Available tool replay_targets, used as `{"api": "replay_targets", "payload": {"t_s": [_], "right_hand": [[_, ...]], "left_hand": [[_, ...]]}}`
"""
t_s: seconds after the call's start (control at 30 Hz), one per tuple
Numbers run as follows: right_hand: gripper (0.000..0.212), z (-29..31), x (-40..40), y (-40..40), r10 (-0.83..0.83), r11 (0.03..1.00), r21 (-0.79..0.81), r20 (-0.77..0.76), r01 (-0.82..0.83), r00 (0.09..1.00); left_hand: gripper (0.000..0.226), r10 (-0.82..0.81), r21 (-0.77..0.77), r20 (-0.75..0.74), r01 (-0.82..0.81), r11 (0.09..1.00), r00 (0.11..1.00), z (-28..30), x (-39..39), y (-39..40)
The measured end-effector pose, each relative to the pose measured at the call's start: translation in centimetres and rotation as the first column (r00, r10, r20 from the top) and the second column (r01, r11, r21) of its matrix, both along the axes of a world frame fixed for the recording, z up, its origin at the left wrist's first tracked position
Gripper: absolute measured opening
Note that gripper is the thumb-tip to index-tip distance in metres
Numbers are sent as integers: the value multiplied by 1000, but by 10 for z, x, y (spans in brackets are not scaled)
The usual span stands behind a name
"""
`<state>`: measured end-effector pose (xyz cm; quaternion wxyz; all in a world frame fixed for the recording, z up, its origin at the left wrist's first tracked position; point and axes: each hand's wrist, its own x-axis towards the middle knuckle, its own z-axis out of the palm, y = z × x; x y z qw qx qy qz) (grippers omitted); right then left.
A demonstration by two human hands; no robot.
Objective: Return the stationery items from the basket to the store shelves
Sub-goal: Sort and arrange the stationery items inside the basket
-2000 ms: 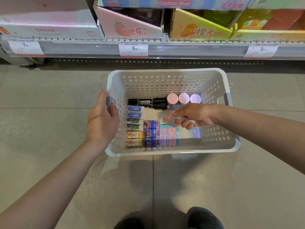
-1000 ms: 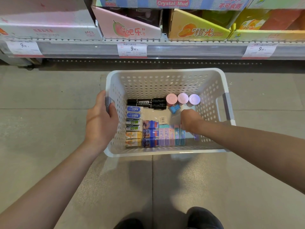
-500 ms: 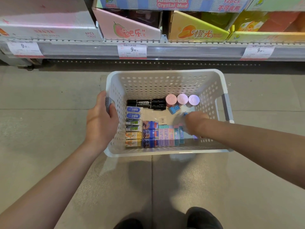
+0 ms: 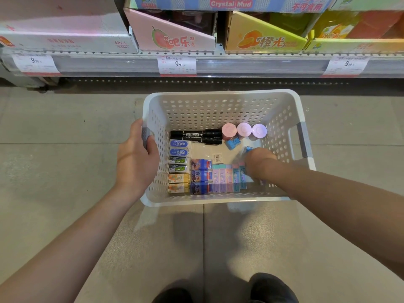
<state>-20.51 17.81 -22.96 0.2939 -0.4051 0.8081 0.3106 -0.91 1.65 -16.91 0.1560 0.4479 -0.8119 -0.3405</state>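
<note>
So this looks like the picking stage: the white basket [image 4: 220, 106] is held out over the grey tiled floor [image 4: 65, 132], left hand [image 4: 136, 159] wrapped around its side handle, right hand [image 4: 259, 161] down inside among the stationery. Can't tell if the right fingers have actually closed on anything, they're hidden under the hand. Markers [image 4: 196, 136], erasers [image 4: 179, 165] and three pastel round tubs [image 4: 243, 129] are all lying in the basket, nothing shelved yet I'd say. Next move probably needs one item lifted out and matched to its spot. The shelf [image 4: 240, 64] ahead has price tags and display boxes.
</note>
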Motion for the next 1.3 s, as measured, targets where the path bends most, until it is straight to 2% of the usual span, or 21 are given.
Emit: {"api": "replay_targets", "payload": {"t_s": [0.3,0.47,0.57,0.6,0.63,0.67,0.7,0.77,0.83,0.87,0.9,0.97,1.03,1.23,1.3], "right_hand": [[29,8,1,0,-47,999,4,16,46,999],[9,20,-1,-6,-63,997,51,94,59,994],[29,29,-16,-10,-223,975,23,224,223,949],[31,37,-19,-11,-308,947,10,311,321,899],[30,44,-21,-9,-410,892,6,431,452,804],[27,53,-21,-6,-496,809,14,555,588,668],[25,61,-20,-4,-529,723,24,663,691,530],[21,68,-18,1,-507,594,62,803,802,313],[6,69,-16,3,-473,531,81,854,844,216],[11,66,-15,2,-462,502,67,863,862,202],[25,63,-16,2,-461,478,61,867,876,191],[33,63,-18,2,-443,493,19,866,870,232],[33,65,-20,1,-408,581,-52,845,812,345],[8,66,-37,-11,-360,783,-149,684,604,635],[14,67,-41,-16,-338,858,-105,620,502,708]], "left_hand": [[33,1,-30,20,-1,1000,1000,0,0,0],[35,4,-26,34,-3,1000,999,-1,0,0],[36,-1,-46,38,3,999,999,0,1,0],[37,-4,-55,45,6,998,999,1,1,0],[37,-8,-62,48,11,998,999,1,1,0],[37,-13,-65,48,16,998,999,2,1,1],[37,-16,-64,46,19,998,999,3,1,2],[37,-16,-56,42,18,998,999,4,1,3],[36,-21,-47,33,22,999,999,3,1,2],[35,-22,-42,27,23,999,999,2,1,1],[35,-22,-36,21,23,999,1000,2,0,0],[36,-18,-35,22,18,999,1000,0,0,0],[35,-14,-41,25,15,999,1000,0,0,1],[30,-7,-48,5,8,999,1000,-2,0,-1],[30,-13,-38,-2,13,999,1000,0,-1,0]]}}
